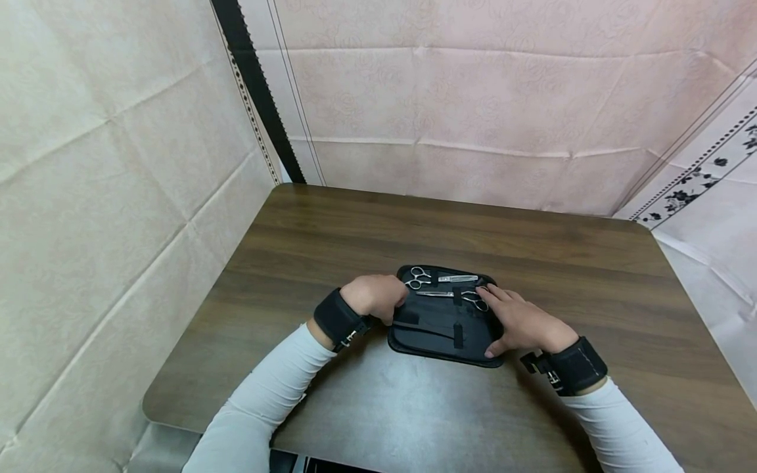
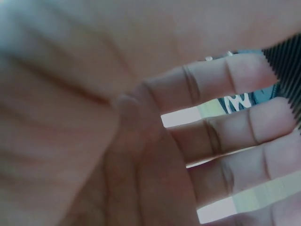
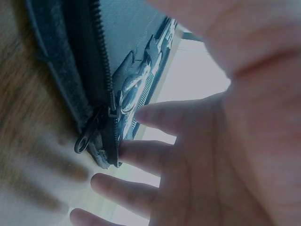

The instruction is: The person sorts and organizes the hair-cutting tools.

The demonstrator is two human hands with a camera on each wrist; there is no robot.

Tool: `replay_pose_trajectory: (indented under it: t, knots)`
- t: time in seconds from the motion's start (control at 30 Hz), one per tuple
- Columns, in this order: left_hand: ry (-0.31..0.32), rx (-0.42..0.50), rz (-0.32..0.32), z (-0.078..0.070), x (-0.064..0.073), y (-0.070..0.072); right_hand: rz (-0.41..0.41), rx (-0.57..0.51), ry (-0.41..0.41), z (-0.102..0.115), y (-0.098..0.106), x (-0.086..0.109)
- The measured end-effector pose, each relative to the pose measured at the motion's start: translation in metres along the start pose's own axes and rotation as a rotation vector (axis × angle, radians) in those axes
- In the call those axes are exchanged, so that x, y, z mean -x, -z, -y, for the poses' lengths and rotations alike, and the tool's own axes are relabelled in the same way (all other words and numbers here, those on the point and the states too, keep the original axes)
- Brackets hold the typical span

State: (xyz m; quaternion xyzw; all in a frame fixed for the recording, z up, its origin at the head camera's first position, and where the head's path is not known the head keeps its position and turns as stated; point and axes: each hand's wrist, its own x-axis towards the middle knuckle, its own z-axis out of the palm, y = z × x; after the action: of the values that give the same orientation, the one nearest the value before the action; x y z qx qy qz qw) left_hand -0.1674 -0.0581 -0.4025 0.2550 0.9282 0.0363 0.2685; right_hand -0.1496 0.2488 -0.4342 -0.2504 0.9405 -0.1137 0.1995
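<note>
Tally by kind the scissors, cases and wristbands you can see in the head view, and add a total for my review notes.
Pairs of scissors: 2
Black case: 1
Black wristbands: 2
Total: 5

Scissors (image 1: 437,294) in case (image 1: 434,317) on table (image 1: 296,263)

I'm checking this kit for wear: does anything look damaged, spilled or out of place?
Possibly: the black case has one corner near its zipper pull that looks ragged in the right wrist view, as if fraying, though blur leaves that uncertain. Nothing looks spilled; both scissors lie inside.
</note>
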Motion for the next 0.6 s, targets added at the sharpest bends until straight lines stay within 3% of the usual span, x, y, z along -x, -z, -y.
replay_pose_trajectory:
  t: [0.6]
  knots:
    - [-0.068,-0.045,-0.013,-0.0071,-0.0024,-0.0031,0.002,-0.004,-0.006,-0.001,-0.0016,-0.0017]
